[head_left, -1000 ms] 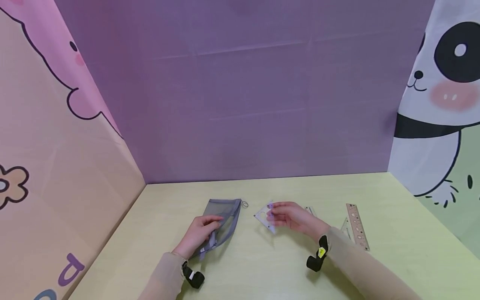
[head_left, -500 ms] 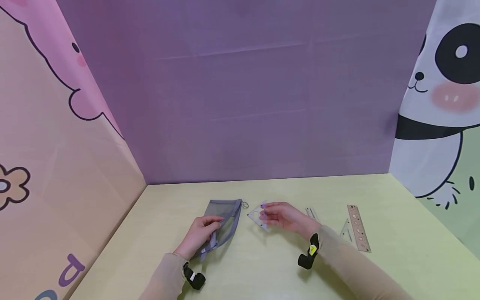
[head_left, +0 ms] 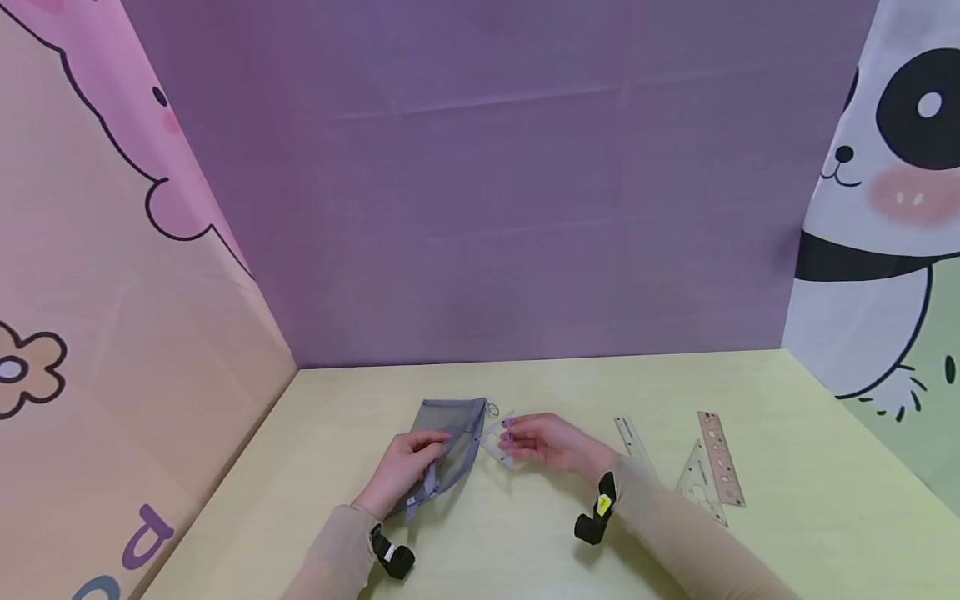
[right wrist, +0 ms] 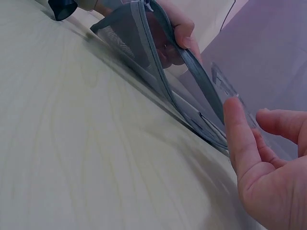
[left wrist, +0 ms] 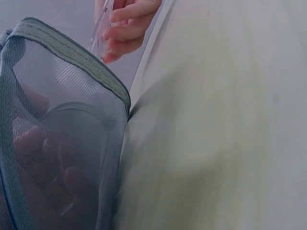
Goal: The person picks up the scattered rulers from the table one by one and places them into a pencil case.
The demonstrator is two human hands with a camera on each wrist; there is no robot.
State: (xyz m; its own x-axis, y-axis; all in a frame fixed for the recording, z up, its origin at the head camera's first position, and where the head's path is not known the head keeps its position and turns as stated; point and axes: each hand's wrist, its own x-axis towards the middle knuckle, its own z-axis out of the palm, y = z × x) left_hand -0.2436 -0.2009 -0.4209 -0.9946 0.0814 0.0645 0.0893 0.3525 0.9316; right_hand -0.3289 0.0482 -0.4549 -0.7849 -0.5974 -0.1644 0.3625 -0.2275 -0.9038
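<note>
A grey-blue mesh zipper pouch (head_left: 453, 413) is gripped by my left hand (head_left: 405, 468), raised at a tilt over the table. In the right wrist view its two zipper edges (right wrist: 165, 91) stand apart, so the mouth gapes toward my right hand (head_left: 555, 443). That hand pinches a clear triangular set square (head_left: 492, 442) between thumb and fingers, right beside the mouth. Fingers of the left hand show through the mesh in the left wrist view. Whether the set square touches the pouch edge, I cannot tell.
On the right of the pale wooden table (head_left: 525, 550) lie a pink ruler (head_left: 722, 458), another clear set square (head_left: 697, 483) and a narrow clear ruler (head_left: 632, 437), partly hidden by the right forearm. A purple backdrop (head_left: 525, 208) rises behind the table.
My right hand has moved left with the set square, from well apart to right beside the pouch mouth. The left hand and pouch have hardly moved. More of the rulers at right is uncovered.
</note>
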